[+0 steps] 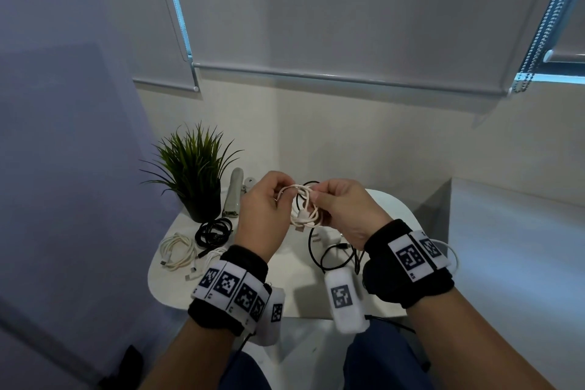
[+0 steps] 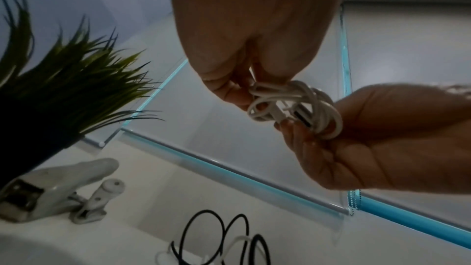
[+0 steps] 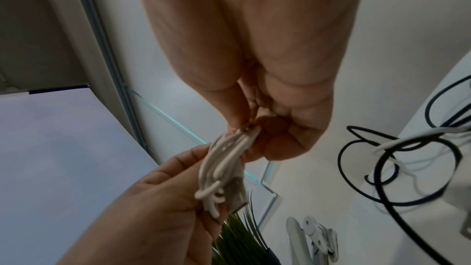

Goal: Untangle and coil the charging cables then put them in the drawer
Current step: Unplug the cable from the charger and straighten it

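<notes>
I have both grips pinching the coiled white cable (image 1: 304, 206), left hand (image 1: 264, 212) and right hand (image 1: 343, 210). It looks light, limp and springy, so I judge the crossing wraps between my grips the best hold.

No legible text, wristband markers only

Three coiled charging cables — two white (image 1: 304, 206) (image 1: 177, 251), one black (image 1: 212, 231) — one loose black-and-white cable tangle (image 1: 335, 250), possibly two cables, one green potted plant (image 1: 193, 168).
</notes>
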`<state>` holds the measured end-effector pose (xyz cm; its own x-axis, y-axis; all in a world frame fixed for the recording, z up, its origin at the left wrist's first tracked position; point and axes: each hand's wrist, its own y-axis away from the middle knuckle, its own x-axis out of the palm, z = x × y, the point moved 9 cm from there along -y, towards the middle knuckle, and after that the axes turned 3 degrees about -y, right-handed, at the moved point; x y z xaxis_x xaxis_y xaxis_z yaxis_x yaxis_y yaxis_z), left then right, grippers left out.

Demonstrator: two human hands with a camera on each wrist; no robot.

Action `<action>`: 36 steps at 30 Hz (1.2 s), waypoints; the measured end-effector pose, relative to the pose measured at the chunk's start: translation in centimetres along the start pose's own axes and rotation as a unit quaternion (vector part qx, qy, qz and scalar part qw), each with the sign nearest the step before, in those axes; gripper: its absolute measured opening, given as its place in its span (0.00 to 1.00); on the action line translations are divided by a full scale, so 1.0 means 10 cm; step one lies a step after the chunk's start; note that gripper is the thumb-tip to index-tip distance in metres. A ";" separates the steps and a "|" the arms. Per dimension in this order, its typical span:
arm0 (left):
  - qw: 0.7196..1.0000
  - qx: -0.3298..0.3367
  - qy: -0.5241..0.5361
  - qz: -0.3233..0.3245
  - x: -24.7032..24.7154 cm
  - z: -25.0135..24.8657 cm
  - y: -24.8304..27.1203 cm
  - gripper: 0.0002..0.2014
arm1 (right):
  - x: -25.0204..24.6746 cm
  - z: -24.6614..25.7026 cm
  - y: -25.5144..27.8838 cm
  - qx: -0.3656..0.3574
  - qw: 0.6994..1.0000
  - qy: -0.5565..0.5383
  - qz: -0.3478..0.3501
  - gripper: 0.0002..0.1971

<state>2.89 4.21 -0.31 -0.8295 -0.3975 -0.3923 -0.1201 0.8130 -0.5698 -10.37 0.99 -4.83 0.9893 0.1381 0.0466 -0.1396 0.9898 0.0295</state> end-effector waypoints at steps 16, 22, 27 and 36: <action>0.994 -0.058 0.043 0.086 0.08 0.04 0.00 0.06 | -0.06 -0.03 -0.01 -0.010 0.999 -0.026 -0.031 0.06; 0.985 -0.084 0.095 0.112 0.16 0.07 0.03 0.09 | 0.03 -0.02 0.05 0.020 0.997 -0.069 -0.002 0.04; 0.980 -0.118 0.143 0.073 0.13 0.20 0.03 0.11 | 0.07 -0.02 0.06 0.051 0.992 -0.113 0.035 0.07; 0.964 -0.137 0.227 -0.009 0.00 0.23 0.00 0.10 | 0.13 0.00 0.10 0.081 0.978 -0.159 0.110 0.12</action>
<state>4.15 3.25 -2.00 -0.9719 -0.2352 0.0074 -0.2238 0.9144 -0.3374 -9.22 2.13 -4.76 0.8753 0.3030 0.3770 -0.3776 0.9151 0.1412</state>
